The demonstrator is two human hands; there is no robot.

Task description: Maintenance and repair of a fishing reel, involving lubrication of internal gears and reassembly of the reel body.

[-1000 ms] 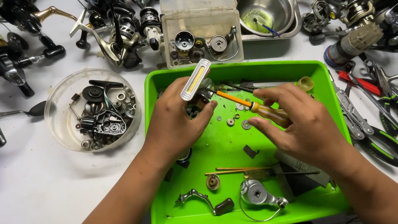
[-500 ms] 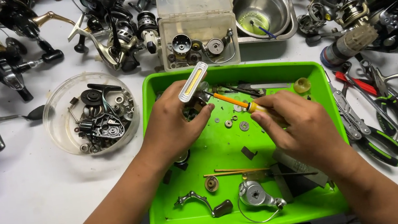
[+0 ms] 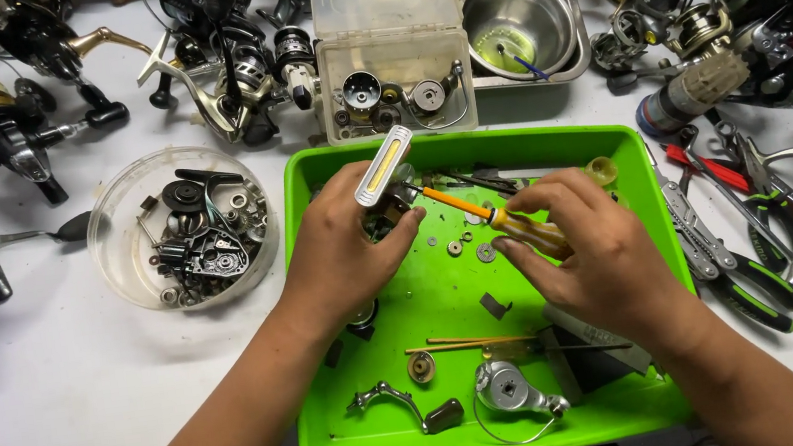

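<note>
My left hand (image 3: 344,250) grips a dark fishing reel body (image 3: 392,205) over the green tray (image 3: 610,151); a silver and yellow flat handle piece (image 3: 383,165) sticks up from it. My right hand (image 3: 592,254) holds a screwdriver (image 3: 508,224) with an amber handle and orange shaft, its tip set against the reel body. Small washers and screws (image 3: 468,244) lie on the tray floor between my hands. Near the tray's front edge are a crank handle (image 3: 404,404), a grey side cover (image 3: 510,389) and thin sticks (image 3: 467,343).
A round clear dish of dark reel parts (image 3: 186,234) sits left of the tray. A clear parts box (image 3: 394,62) and steel bowl (image 3: 518,21) stand behind it. Pliers and cutters (image 3: 751,240) lie at the right. Several fishing reels (image 3: 10,109) crowd the back and left.
My right hand has shifted slightly left and down with the screwdriver, keeping its tip at the reel body. My left hand keeps its grip almost unmoved.
</note>
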